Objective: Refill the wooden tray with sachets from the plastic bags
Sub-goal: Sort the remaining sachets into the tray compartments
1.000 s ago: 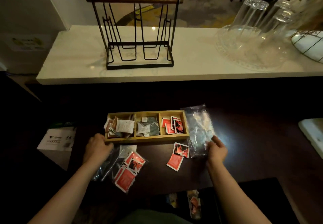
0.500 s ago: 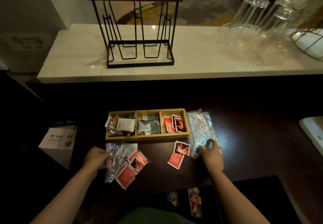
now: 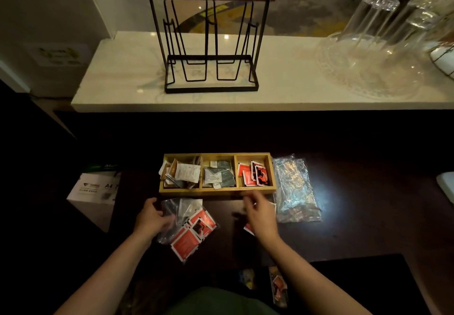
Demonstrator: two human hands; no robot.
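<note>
three-compartment wooden tray (image 3: 216, 193) sits mid dark tabletop (image 3: 368, 216), every bay part filled, none full. left hand (image 3: 151, 218) grips the clear plastic bag of red sachets (image 3: 189, 231) just below the tray; right hand (image 3: 260, 212) blurred over loose red sachets (image 3: 248, 228), grip unclear. crinkled clear bag (image 3: 294, 189) right of the tray looks near empty; refill likely midway.

One head-worn view looks forward and down, close over the dark table (image 3: 344, 228). It faces a white counter (image 3: 282, 93) (wide-angle)
</note>
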